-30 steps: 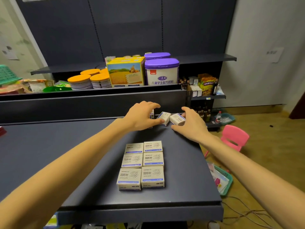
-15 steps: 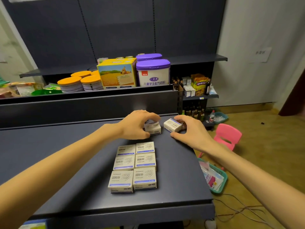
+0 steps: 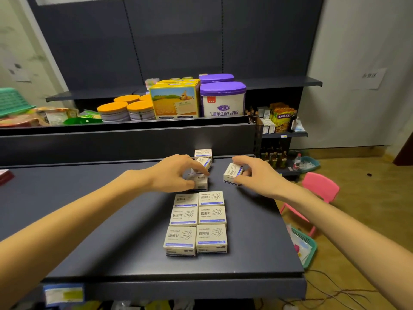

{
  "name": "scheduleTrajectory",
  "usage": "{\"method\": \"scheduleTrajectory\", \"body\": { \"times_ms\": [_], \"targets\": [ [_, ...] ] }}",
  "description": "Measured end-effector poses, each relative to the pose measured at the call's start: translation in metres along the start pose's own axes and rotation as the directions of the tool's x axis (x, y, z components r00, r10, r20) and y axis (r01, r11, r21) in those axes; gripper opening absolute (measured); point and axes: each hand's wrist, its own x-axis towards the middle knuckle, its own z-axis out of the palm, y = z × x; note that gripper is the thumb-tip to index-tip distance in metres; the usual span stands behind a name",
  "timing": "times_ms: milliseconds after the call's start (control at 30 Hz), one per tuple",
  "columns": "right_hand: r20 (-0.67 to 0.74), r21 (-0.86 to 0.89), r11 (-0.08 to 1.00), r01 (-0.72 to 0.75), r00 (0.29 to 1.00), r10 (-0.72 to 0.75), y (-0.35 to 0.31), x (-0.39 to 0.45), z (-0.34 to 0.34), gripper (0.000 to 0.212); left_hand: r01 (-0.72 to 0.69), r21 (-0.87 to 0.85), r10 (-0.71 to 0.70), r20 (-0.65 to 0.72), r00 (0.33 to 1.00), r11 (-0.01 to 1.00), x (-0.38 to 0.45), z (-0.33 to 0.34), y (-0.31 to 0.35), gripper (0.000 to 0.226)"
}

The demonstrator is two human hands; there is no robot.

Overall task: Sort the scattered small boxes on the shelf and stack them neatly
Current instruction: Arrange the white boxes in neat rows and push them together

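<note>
The left hand [image 3: 173,173] reaches in over the shelf [image 3: 89,220] and curls down over a small box [image 3: 199,182], thumb on the near side and fingers over the top, gripping it. That box sits just behind the back-left corner of the sorted block [image 3: 197,222], close to it but apart, and roughly square to it. Judged from this, the left hand has the shorter trip: the box needs only to slide toward the person to join the left column.

Just beyond the left fingers lies a tilted box [image 3: 204,162], leaning with one edge up, and behind it a rear box [image 3: 203,152] stands against the shelf's back wall. Neither is held. Both are nearer the left hand than the right.

The block itself is two columns of three, lying flat with labels up and edges touching, its long axis running away from the person.

To the right, well clear of the block's back-right corner, the right hand [image 3: 257,175] pinches a fourth box [image 3: 232,173] between thumb and fingers. It is raised on edge and turned askew, its long side angled off the block's lines. Before it lands behind the right column it probably needs a turn to lie flat and square, then a move inward and slightly nearer.
</note>
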Motion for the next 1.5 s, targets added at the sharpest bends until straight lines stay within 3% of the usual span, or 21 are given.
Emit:
{"method": "scheduleTrajectory", "body": {
  "times_ms": [167, 333, 400, 567, 733, 800, 967, 1100, 1200, 1300, 1500],
  "targets": [
    [-0.038, 0.013, 1.000, -0.018, 0.999, 0.019, -0.002, 0.003, 0.002, 0.057, 0.020, -0.139, -0.021, 0.001, 1.000, 0.990, -0.014, -0.002, -0.018, 0.042],
    [-0.080, -0.087, 0.992, -0.089, 0.993, 0.082, -0.011, 0.008, 0.013, 0.078, 0.059, -0.287, -0.048, 0.047, 0.998, 0.956, -0.023, -0.003, -0.023, 0.038],
    [-0.074, -0.129, 0.987, -0.100, 0.993, 0.091, -0.016, 0.009, 0.018, 0.071, 0.068, -0.338, -0.054, 0.050, 0.997, 0.939, -0.026, -0.001, -0.022, 0.035],
    [-0.021, -0.049, 0.995, -0.092, 0.996, 0.091, -0.029, 0.009, 0.023, 0.031, 0.138, -0.432, -0.126, 0.055, 0.990, 0.891, -0.029, 0.007, -0.022, 0.027],
    [-0.047, -0.062, 0.993, -0.104, 0.994, 0.101, -0.035, 0.009, 0.032, 0.031, 0.149, -0.468, -0.120, 0.091, 0.989, 0.871, -0.036, 0.008, -0.009, 0.033],
    [-0.024, -0.061, 0.995, -0.082, 0.996, 0.081, -0.034, 0.006, 0.032, 0.030, 0.150, -0.473, -0.102, 0.127, 0.987, 0.868, -0.040, 0.006, -0.005, 0.046],
    [0.077, -0.064, 0.998, 0.017, 0.997, -0.012, -0.039, -0.003, 0.025, 0.026, 0.152, -0.429, -0.062, 0.217, 0.974, 0.890, -0.056, 0.010, 0.002, 0.111],
    [0.102, -0.010, 0.999, 0.050, 0.994, -0.048, -0.048, -0.015, 0.022, 0.052, 0.133, -0.315, -0.061, 0.228, 0.972, 0.940, -0.072, 0.018, 0.007, 0.138],
    [0.254, 0.118, 0.988, 0.104, 0.958, -0.131, -0.058, -0.037, 0.015, 0.088, 0.109, -0.152, -0.070, 0.239, 0.968, 0.982, -0.084, 0.023, 0.011, 0.148],
    [0.394, -0.036, 0.979, 0.199, 0.903, -0.170, -0.062, -0.061, 0.017, 0.118, 0.112, -0.065, -0.090, 0.279, 0.956, 0.992, -0.089, 0.024, 0.015, 0.151],
    [0.434, -0.180, 0.955, 0.235, 0.890, -0.137, -0.058, -0.068, 0.022, 0.125, 0.081, 0.004, -0.080, 0.244, 0.967, 0.997, -0.086, 0.027, 0.019, 0.140]
  ]
}}
